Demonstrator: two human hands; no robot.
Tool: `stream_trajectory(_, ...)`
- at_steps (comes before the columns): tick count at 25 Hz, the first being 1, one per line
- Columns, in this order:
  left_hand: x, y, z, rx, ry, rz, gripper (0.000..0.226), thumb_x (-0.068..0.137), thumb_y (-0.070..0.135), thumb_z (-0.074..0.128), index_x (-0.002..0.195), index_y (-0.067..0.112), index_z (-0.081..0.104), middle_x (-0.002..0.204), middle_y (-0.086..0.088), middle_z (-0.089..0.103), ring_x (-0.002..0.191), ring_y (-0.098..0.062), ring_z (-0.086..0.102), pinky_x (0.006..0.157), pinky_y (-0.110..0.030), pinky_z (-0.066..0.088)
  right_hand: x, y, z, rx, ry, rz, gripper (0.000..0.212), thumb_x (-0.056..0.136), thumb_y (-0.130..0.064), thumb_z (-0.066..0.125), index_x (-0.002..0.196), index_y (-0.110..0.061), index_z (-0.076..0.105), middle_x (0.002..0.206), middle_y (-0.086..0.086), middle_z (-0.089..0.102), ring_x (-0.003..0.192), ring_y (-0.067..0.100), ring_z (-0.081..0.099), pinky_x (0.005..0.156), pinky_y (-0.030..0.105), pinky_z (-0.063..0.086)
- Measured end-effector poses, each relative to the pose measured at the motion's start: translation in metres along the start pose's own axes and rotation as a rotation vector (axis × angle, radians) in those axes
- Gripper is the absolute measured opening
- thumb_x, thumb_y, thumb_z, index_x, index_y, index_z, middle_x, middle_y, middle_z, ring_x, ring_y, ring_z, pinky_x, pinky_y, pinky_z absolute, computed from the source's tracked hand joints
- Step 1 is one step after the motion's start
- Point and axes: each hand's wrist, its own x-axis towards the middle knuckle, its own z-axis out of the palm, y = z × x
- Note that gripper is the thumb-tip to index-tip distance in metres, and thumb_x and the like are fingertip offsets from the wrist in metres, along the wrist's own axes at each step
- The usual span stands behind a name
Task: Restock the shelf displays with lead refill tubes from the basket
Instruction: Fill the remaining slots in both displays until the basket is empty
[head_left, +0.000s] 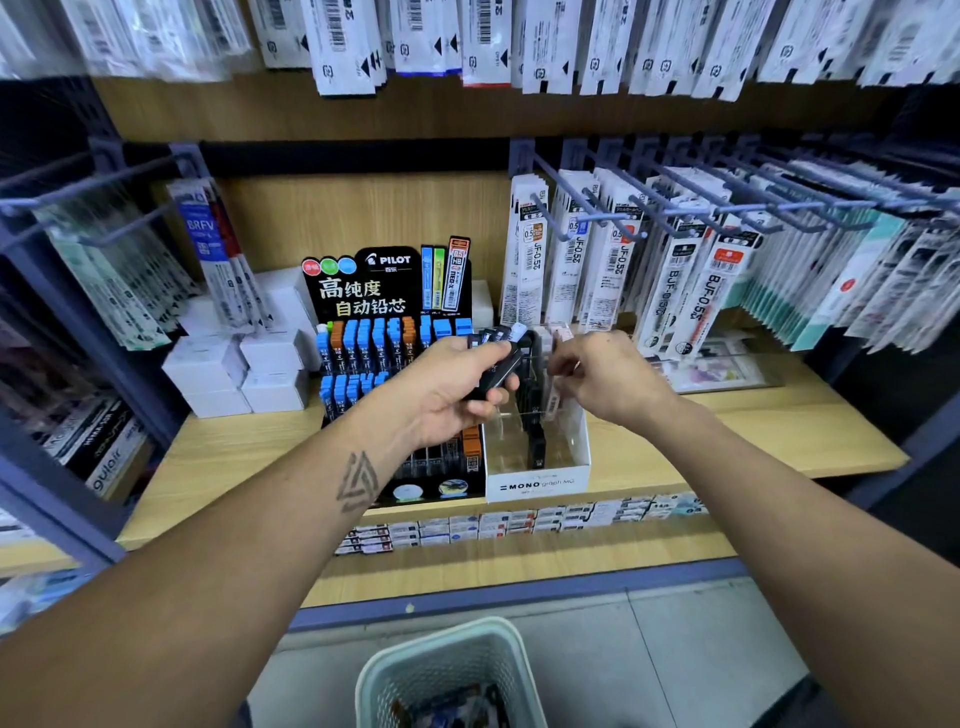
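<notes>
My left hand (457, 389) grips a bundle of black lead refill tubes (498, 358), their tops fanned out above my fingers. It hovers between the black Pilot display (384, 291), stocked with blue and orange tubes, and the white Mono display box (537, 480). My right hand (605, 374) is over the back of the Mono box and pinches a pale tube (558, 343) standing upright there. A few black tubes (535, 441) stand inside the box's clear dividers. The pale green basket (447, 675) sits on the floor below, with several packets inside.
White cartons (239, 369) are stacked left of the Pilot display. Refill packets hang from grey hooks (675, 208) above and to the right, close over my right hand. The wooden shelf (753, 436) runs right, with price labels (519, 522) along its front edge.
</notes>
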Motion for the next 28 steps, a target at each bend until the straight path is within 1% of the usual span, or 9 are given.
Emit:
stream_trajectory(6, -0.001, -0.001, 0.002, 0.001, -0.014, -0.009, 0.035, 0.103, 0.016, 0.054, 0.130, -0.004, 0.045, 0.074, -0.014, 0.061, 0.052, -0.014, 0.045, 0.033, -0.018, 0.028, -0.002, -0.008, 0.006, -0.094, -0.010, -0.050, 0.021, 0.091, -0.009, 0.065, 0.109, -0.017, 0.073, 0.106, 0.006, 0.072, 0.102, 0.026, 0.064, 0.085, 0.031, 0.049)
stream_trajectory(10, -0.001, -0.003, 0.003, -0.006, -0.023, -0.027, 0.026, 0.103, 0.016, 0.055, 0.122, 0.000, 0.048, 0.074, -0.014, 0.061, 0.051, -0.014, 0.045, 0.032, -0.018, 0.027, 0.000, -0.002, 0.007, -0.069, 0.012, -0.005, 0.021, 0.088, -0.003, 0.064, 0.102, -0.018, 0.070, 0.099, 0.004, 0.071, 0.096, 0.025, 0.065, 0.086, 0.034, 0.053)
stream_trajectory(12, -0.002, -0.004, 0.003, -0.008, -0.042, -0.036, 0.023, 0.103, 0.016, 0.055, 0.119, 0.001, 0.049, 0.075, -0.015, 0.061, 0.050, -0.014, 0.045, 0.032, -0.018, 0.028, 0.004, -0.005, 0.007, 0.165, 0.085, 0.103, 0.019, 0.088, 0.000, 0.064, 0.092, -0.017, 0.072, 0.088, 0.001, 0.071, 0.080, 0.017, 0.068, 0.077, 0.029, 0.056)
stream_trajectory(14, -0.003, -0.005, 0.003, 0.001, -0.064, -0.043, 0.025, 0.103, 0.016, 0.055, 0.122, 0.001, 0.049, 0.076, -0.015, 0.062, 0.050, -0.014, 0.045, 0.032, -0.018, 0.028, 0.006, -0.016, -0.001, 0.762, 0.129, 0.298, 0.018, 0.091, 0.005, 0.062, 0.094, -0.009, 0.071, 0.080, 0.005, 0.071, 0.063, 0.014, 0.067, 0.063, 0.026, 0.055)
stream_trajectory(16, -0.004, -0.006, 0.003, 0.014, -0.087, -0.050, 0.031, 0.103, 0.017, 0.054, 0.127, -0.002, 0.049, 0.076, -0.015, 0.063, 0.051, -0.014, 0.045, 0.032, -0.018, 0.028, 0.004, -0.021, -0.008, 1.193, 0.050, 0.382, 0.016, 0.093, 0.004, 0.062, 0.105, 0.000, 0.071, 0.081, 0.012, 0.070, 0.064, 0.017, 0.066, 0.062, 0.028, 0.055)
stream_trajectory(18, -0.006, -0.006, 0.003, 0.026, -0.121, -0.057, 0.032, 0.103, 0.017, 0.055, 0.128, -0.003, 0.050, 0.078, -0.016, 0.063, 0.051, -0.014, 0.045, 0.032, -0.018, 0.028, 0.001, -0.022, -0.010, 1.254, -0.036, 0.356, 0.016, 0.092, 0.001, 0.066, 0.107, 0.003, 0.071, 0.082, 0.013, 0.069, 0.067, 0.018, 0.064, 0.064, 0.028, 0.056)
stream_trajectory(20, -0.010, -0.005, 0.003, 0.025, -0.143, -0.064, 0.030, 0.103, 0.016, 0.055, 0.126, -0.003, 0.052, 0.079, -0.017, 0.063, 0.051, -0.014, 0.045, 0.033, -0.017, 0.027, -0.001, -0.022, -0.009, 1.258, -0.049, 0.360, 0.015, 0.089, 0.007, 0.066, 0.102, 0.004, 0.073, 0.079, 0.012, 0.069, 0.064, 0.016, 0.062, 0.064, 0.025, 0.055)
stream_trajectory(25, -0.011, -0.001, -0.002, 0.006, -0.084, -0.062, 0.033, 0.102, 0.013, 0.054, 0.130, -0.005, 0.048, 0.078, -0.017, 0.063, 0.051, -0.014, 0.045, 0.032, -0.017, 0.028, 0.004, -0.011, -0.017, 1.305, 0.113, 0.424, 0.012, 0.092, 0.011, 0.060, 0.096, 0.005, 0.070, 0.081, 0.018, 0.069, 0.066, 0.021, 0.066, 0.064, 0.025, 0.059)
stream_trajectory(28, -0.012, 0.003, -0.004, -0.025, -0.021, -0.065, 0.020, 0.102, 0.014, 0.054, 0.118, 0.002, 0.051, 0.073, -0.014, 0.060, 0.049, -0.013, 0.043, 0.031, -0.017, 0.026, 0.000, -0.005, -0.022, 1.379, 0.096, 0.461, 0.013, 0.091, 0.013, 0.060, 0.092, 0.004, 0.069, 0.081, 0.020, 0.070, 0.068, 0.023, 0.071, 0.067, 0.027, 0.060)
